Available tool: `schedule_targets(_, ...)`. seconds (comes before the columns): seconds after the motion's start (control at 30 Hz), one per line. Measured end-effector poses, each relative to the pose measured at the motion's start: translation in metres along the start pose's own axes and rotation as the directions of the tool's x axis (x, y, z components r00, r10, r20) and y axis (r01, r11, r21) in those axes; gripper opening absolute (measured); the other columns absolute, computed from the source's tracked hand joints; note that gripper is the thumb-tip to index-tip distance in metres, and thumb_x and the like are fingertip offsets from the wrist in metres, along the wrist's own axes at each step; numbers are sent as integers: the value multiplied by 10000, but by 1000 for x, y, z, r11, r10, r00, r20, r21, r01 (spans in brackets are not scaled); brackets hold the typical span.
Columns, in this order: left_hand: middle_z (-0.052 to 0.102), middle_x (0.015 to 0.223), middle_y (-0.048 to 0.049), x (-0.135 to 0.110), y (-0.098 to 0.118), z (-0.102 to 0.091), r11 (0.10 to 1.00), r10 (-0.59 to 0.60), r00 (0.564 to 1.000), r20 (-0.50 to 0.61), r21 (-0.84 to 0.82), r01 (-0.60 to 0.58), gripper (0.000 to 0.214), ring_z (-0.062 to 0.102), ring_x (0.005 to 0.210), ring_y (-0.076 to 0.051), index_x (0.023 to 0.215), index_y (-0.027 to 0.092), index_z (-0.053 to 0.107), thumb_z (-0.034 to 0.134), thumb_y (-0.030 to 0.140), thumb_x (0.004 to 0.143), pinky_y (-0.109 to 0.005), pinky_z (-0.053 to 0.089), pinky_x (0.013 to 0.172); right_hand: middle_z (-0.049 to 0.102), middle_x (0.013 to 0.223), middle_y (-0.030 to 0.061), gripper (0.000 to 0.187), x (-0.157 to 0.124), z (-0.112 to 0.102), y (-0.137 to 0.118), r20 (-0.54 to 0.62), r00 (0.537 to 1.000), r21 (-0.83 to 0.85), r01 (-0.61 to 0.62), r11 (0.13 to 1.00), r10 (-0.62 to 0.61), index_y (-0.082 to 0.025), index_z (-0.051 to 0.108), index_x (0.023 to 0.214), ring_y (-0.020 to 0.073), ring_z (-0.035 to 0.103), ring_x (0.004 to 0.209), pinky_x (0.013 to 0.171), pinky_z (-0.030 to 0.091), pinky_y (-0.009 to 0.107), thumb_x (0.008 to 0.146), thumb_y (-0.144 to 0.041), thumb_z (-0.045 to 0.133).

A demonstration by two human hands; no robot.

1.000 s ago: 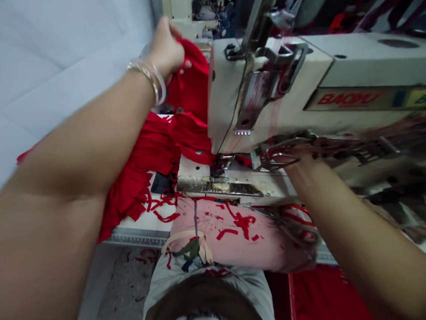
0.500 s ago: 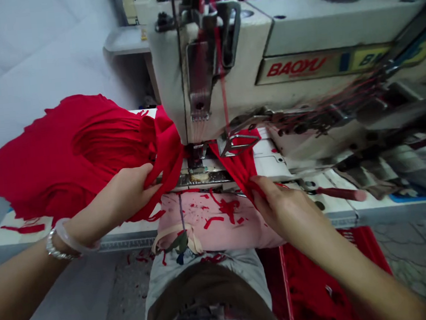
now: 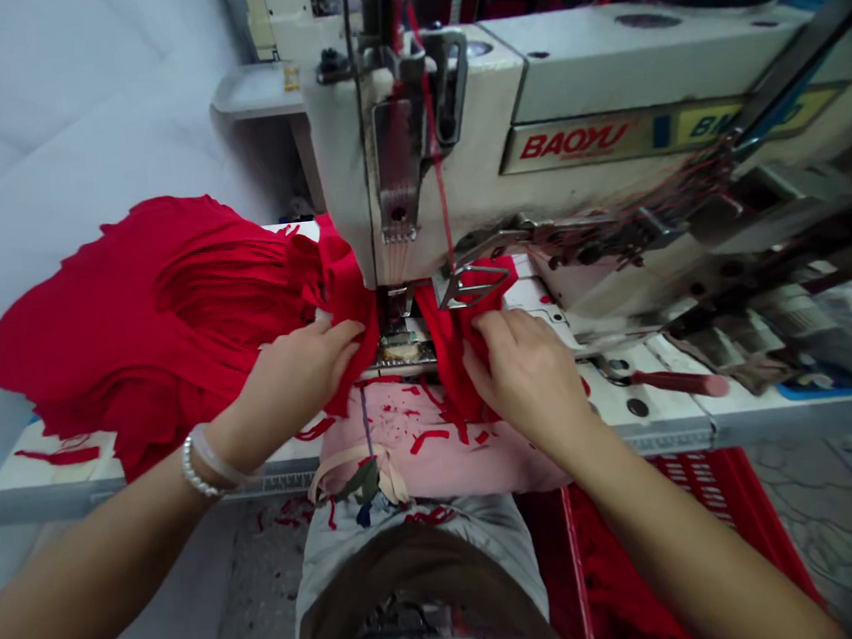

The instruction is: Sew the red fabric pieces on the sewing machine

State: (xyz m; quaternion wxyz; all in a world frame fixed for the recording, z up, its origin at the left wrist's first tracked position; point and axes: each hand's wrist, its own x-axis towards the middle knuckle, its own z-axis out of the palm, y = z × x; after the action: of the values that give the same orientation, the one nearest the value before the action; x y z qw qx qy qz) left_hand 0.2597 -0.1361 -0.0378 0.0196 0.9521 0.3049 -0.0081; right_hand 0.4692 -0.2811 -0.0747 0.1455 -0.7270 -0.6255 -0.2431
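Note:
A sewing machine (image 3: 422, 199) marked BAOYU stands ahead of me, red threads running down to its needle area (image 3: 396, 302). Left of the needle, my left hand (image 3: 299, 367) has its fingers closed on the edge of a red fabric piece (image 3: 347, 277), beside a heap of red garments (image 3: 115, 299). On the other side, my right hand (image 3: 533, 374) pinches a red fabric strip (image 3: 445, 353) that hangs over the front of the machine bed. The thumb is partly hidden by folds. Between the hands, the metal plate (image 3: 403, 354) at the needle is uncovered.
Red scraps lie on a pink cloth (image 3: 402, 467) at the table's front edge. A red-handled screwdriver (image 3: 677, 383) lies at the right. Below it stands a red plastic crate (image 3: 763, 528) with red fabric inside. A wire guard (image 3: 475, 285) juts out near my right hand.
My left hand has moved right, toward the needle, with the fabric edge. My right hand has shifted up and slightly left, and the strip now hangs looser. The view has tilted slightly.

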Motion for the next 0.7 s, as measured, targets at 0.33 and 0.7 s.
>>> schedule_targets(0.33, 660, 886, -116, 22, -3, -1, 992, -71, 997, 4, 108, 70, 652, 654, 736, -247, 876, 159, 662, 373, 742, 893, -265, 284, 509, 633, 820, 98, 175, 6, 8, 2, 70, 997, -199, -26, 980, 40, -138, 610, 946, 245, 549, 769, 762, 356, 353, 889, -146, 445)
schedule_targets(0.7, 710, 1015, -91, 3, -52, -33, 577, -208, 976, 68, -797, 179, 483, 661, 769, -160, 1211, 221, 573, 450, 587, 920, -263, 513, 620, 639, 787, 89, 175, 20, 7, 3, 0, 1000, -242, -5, 970, 6, -172, 605, 855, 237, 567, 797, 710, 364, 333, 915, -193, 442)
